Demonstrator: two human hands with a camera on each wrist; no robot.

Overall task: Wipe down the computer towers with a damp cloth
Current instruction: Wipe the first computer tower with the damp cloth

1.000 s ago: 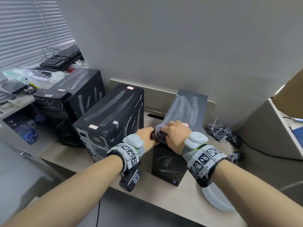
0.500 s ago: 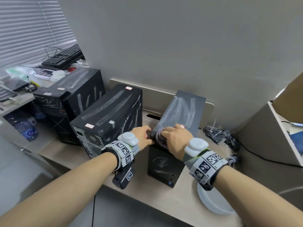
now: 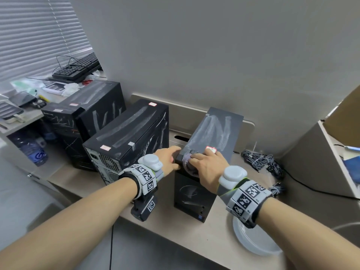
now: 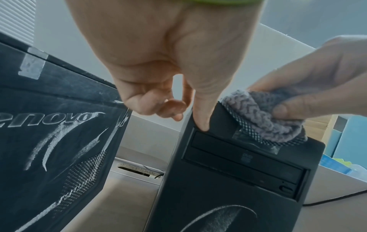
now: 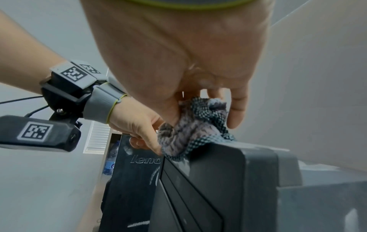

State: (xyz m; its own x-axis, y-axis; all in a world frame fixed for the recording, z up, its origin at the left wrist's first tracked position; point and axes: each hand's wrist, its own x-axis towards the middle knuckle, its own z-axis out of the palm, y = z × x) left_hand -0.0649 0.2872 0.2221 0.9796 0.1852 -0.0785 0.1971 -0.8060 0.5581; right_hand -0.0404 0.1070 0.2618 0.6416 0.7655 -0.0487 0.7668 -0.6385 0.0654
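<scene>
Head view: all towers [image 3: 126, 129] are seen streaked; cloth [image 3: 187, 159] is clutched by right hand [image 3: 208, 165], rightmost tower [image 3: 216, 129] gripped by left hand [image 3: 168, 159].

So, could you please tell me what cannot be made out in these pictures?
- Head view: the rightmost tower's front top edge, hidden under the cloth and right hand.
- Head view: the plastic basin's contents, partly covered by the right forearm.
- Head view: the pink sticker's print, too small.
- Left wrist view: the Lenovo logo, cut off by the left edge.
</scene>
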